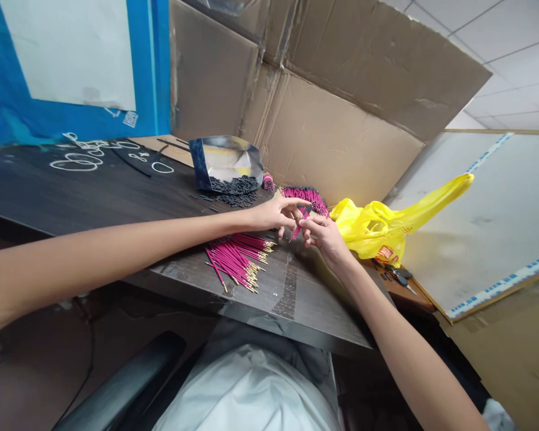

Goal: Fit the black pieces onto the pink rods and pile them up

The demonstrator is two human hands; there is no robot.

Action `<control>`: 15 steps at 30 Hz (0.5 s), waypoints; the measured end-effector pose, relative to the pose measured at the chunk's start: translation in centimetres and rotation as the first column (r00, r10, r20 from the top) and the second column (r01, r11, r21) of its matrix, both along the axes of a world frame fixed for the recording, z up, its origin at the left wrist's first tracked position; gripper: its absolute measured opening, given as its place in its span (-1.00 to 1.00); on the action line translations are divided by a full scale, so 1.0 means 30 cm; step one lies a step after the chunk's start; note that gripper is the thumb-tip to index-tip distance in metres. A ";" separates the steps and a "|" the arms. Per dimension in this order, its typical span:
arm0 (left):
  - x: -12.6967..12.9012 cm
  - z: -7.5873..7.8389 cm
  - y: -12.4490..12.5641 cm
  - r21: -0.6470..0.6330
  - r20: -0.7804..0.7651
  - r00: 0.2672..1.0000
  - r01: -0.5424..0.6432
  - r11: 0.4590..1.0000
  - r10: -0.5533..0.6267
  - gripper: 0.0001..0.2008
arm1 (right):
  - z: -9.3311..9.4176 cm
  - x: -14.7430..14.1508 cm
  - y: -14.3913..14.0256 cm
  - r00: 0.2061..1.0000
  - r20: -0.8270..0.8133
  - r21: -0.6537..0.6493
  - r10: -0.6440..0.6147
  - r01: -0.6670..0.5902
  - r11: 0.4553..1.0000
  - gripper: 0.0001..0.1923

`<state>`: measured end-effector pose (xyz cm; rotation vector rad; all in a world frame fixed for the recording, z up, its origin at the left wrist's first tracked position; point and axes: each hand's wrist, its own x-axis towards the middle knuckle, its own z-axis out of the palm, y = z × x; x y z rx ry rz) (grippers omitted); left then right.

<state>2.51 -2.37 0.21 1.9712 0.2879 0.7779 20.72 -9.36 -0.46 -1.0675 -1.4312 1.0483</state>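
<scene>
— Pinched between my right hand [320,232] and left hand [276,214], at frame centre, is one pink stick [300,225]; both sets of fingers are closed on it.

— Any writing?

— Red print on the yellow bag [377,230], right of centre, too small to read. White scrawl on the table [94,191], upper left, also illegible.

— Other sticks?

— A pile [237,260] lies just below my hands; black bits [233,187] spill from a pouch [224,160] above.

No legible text; red print on yellow bag [388,230] unreadable.
</scene>
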 end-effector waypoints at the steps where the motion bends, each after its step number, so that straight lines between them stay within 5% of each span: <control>1: 0.000 -0.002 0.002 0.003 0.001 1.000 0.005 1.000 -0.005 -0.30 | 0.000 0.003 0.001 1.000 0.007 -0.021 0.021 -0.021 1.000 -0.67; 8: -0.001 -0.002 0.005 0.107 -0.046 0.998 -0.038 0.994 0.043 -0.38 | -0.020 0.021 0.021 0.992 -0.009 -0.153 0.122 -0.122 0.981 -0.78; 15: 0.002 -0.009 0.007 0.159 -0.031 0.991 -0.121 0.980 0.128 -0.54 | -0.016 0.008 0.010 0.998 -0.051 -0.081 0.040 -0.044 0.996 -0.76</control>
